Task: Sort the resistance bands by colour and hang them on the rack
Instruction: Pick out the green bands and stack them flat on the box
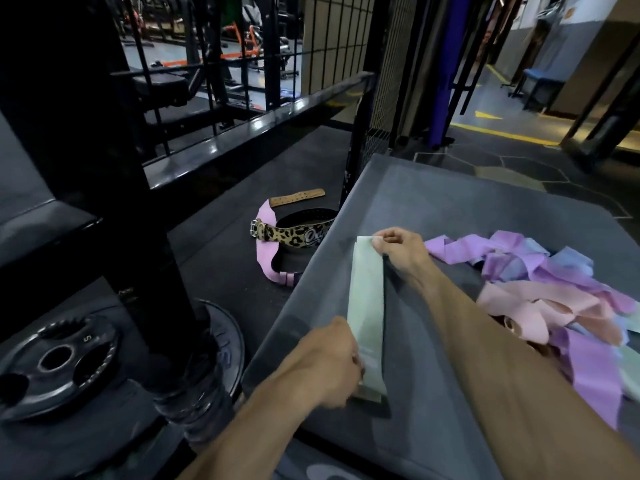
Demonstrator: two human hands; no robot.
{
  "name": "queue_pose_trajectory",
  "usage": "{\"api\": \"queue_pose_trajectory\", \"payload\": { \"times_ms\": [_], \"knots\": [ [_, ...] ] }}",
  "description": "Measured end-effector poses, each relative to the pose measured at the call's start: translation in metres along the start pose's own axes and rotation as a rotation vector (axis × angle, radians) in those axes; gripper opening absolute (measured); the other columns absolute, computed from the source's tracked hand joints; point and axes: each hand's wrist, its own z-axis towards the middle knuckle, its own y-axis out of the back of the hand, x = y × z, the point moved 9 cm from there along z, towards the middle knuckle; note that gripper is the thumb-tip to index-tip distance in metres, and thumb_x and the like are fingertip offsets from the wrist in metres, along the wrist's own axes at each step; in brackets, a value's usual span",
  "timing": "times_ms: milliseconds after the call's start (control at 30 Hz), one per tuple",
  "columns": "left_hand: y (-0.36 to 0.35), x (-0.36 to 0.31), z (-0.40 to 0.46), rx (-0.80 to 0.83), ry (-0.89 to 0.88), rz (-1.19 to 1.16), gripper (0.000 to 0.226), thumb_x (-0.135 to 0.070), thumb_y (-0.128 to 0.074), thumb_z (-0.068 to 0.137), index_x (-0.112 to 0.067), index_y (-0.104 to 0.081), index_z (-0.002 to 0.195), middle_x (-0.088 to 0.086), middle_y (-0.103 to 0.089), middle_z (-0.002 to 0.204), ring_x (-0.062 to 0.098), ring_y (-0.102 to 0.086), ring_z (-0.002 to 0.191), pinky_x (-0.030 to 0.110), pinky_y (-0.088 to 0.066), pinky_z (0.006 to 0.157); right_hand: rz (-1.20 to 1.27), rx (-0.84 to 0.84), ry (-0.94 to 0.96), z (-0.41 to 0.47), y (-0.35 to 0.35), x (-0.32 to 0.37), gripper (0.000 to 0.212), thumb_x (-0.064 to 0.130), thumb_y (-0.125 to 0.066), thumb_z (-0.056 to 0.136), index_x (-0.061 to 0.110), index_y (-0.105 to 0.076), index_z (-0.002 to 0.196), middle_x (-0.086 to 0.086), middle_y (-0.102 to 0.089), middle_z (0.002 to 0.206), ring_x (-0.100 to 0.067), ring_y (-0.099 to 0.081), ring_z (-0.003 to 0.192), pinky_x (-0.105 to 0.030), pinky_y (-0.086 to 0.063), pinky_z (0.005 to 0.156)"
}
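The pale green band (366, 306) looks like thin, smooth, matt rubbery sheet, as does the purple and pink heap (554, 289). The tabletop (450, 209) is matt grey padding. The black rack bar (256, 126) is glossy painted metal; the weight plate (59, 362) is dull, rough-rimmed.

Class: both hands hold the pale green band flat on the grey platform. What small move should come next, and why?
Probably lift the pale green band off the platform. The right hand pinches its far end and the left hand its near end, so it lies straightened, apart from the mixed pile.
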Motion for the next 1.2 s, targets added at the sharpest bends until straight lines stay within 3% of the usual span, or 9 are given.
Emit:
{"api": "queue_pose_trajectory", "payload": {
  "times_ms": [100,167,233,300,400,633,833,1000,1200],
  "knots": [
    [-0.001,0.003,0.005,0.014,0.039,0.030,0.013,-0.023,-0.050,0.097,-0.015,-0.053,0.107,0.008,-0.069,0.105,0.031,-0.069,0.095,0.045,-0.059,0.083,-0.087,-0.035,-0.026,0.008,-0.002,-0.014,0.009,0.026,-0.081,0.074,0.022,-0.073,0.074,0.007,-0.067,0.071,-0.012,-0.061,0.070,-0.030,-0.053,0.081],
    [-0.003,0.004,0.008,0.034,0.045,0.053,0.012,-0.022,-0.052,0.097,-0.015,-0.056,0.106,0.007,-0.068,0.109,0.029,-0.069,0.097,0.046,-0.058,0.086,-0.155,-0.053,-0.052,0.019,-0.002,-0.029,0.027,0.052,-0.075,0.055,0.039,-0.076,0.078,0.016,-0.072,0.071,-0.013,-0.069,0.083,-0.043,-0.052,0.096],
    [-0.005,0.005,0.010,0.045,0.042,0.123,0.014,-0.021,-0.054,0.097,-0.015,-0.056,0.110,0.006,-0.066,0.112,0.027,-0.066,0.100,0.045,-0.055,0.090,-0.211,-0.074,-0.060,0.019,-0.005,-0.029,0.021,0.052,-0.073,0.056,0.051,-0.072,0.077,0.022,-0.071,0.070,-0.011,-0.070,0.091,-0.047,-0.048,0.101],
    [-0.007,0.006,0.012,0.050,0.040,0.181,0.016,-0.024,-0.054,0.097,-0.016,-0.056,0.112,0.006,-0.066,0.113,0.027,-0.063,0.103,0.044,-0.053,0.093,-0.264,-0.123,-0.053,0.008,-0.005,-0.018,0.005,0.045,-0.075,0.067,0.047,-0.072,0.070,0.022,-0.069,0.070,-0.012,-0.067,0.098,-0.044,-0.046,0.102],
    [-0.009,0.005,0.012,0.060,0.025,0.259,0.020,-0.029,-0.053,0.098,-0.019,-0.054,0.115,0.005,-0.063,0.118,0.028,-0.061,0.105,0.044,-0.051,0.093,-0.333,-0.168,-0.031,0.002,-0.002,-0.013,0.009,0.039,-0.074,0.074,0.042,-0.066,0.069,0.023,-0.067,0.076,-0.016,-0.063,0.108,-0.044,-0.043,0.104],
    [-0.009,0.004,0.013,0.091,-0.025,0.343,0.019,-0.035,-0.050,0.099,-0.020,-0.051,0.110,0.006,-0.060,0.117,0.027,-0.054,0.090,0.040,-0.049,0.083,-0.382,-0.105,-0.048,0.001,-0.006,-0.007,0.007,0.035,-0.071,0.077,0.038,-0.069,0.072,0.020,-0.071,0.084,-0.012,-0.065,0.101,-0.043,-0.044,0.104],
    [0.002,0.001,0.016,-0.002,-0.012,0.349,0.029,-0.047,-0.045,0.100,-0.019,-0.039,0.105,0.010,-0.061,0.122,0.033,-0.059,0.105,0.042,-0.044,0.083,-0.406,-0.056,-0.091,0.010,-0.009,0.003,0.015,0.039,-0.059,0.068,0.033,-0.071,0.075,0.017,-0.071,0.082,-0.020,-0.068,0.091,-0.045,-0.055,0.093],
    [0.002,-0.014,0.016,-0.126,0.031,0.412,0.067,-0.079,-0.047,0.085,-0.019,-0.036,0.110,0.006,-0.063,0.120,0.031,-0.060,0.113,0.041,-0.036,0.079,-0.931,0.024,0.099,0.007,-0.033,0.028,0.045,0.067,-0.050,0.080,0.024,-0.064,0.087,0.000,-0.064,0.098,-0.029,-0.062,0.093,-0.035,-0.047,0.075],
    [-0.009,-0.023,0.020,-0.125,0.053,0.511,0.061,-0.066,-0.061,0.081,-0.018,-0.030,0.105,0.003,-0.064,0.113,0.028,-0.063,0.106,0.038,-0.033,0.073,-1.204,0.035,0.173,0.005,-0.046,0.043,0.031,0.043,-0.056,0.087,0.019,-0.063,0.105,-0.006,-0.065,0.113,-0.031,-0.063,0.104,-0.032,-0.040,0.073]
  ]
}}
